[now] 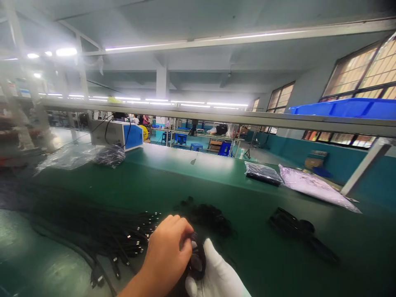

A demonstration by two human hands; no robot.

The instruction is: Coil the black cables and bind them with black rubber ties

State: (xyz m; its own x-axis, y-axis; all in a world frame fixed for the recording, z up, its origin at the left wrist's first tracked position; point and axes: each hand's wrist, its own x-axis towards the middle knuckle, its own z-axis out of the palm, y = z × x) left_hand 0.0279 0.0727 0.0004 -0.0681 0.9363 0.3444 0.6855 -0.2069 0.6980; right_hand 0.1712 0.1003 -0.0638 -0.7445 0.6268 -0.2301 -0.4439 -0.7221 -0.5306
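Observation:
My bare left hand [168, 249] is closed, its thumb and fingers pinching the upper part of a coiled black cable [201, 264]. My right hand [221, 270], in a white glove, is wrapped round the coil from the right and below. Part of the coil is hidden behind the fingers. Left of my hands, a long bundle of black cables [102, 225] lies on the green table, with small metal plugs at its near ends. Just beyond my hands is a loose pile of small black curled pieces [208, 216], whose kind I cannot tell.
On the right lie bundled black cables [297, 227]. Farther back are a clear-bagged black item [262, 173] and a pale pink bag [315, 187]. A blue-and-white machine [133, 135] and clear plastic bags [72, 156] stand back left. An overhead shelf bar carries a blue tray [346, 108].

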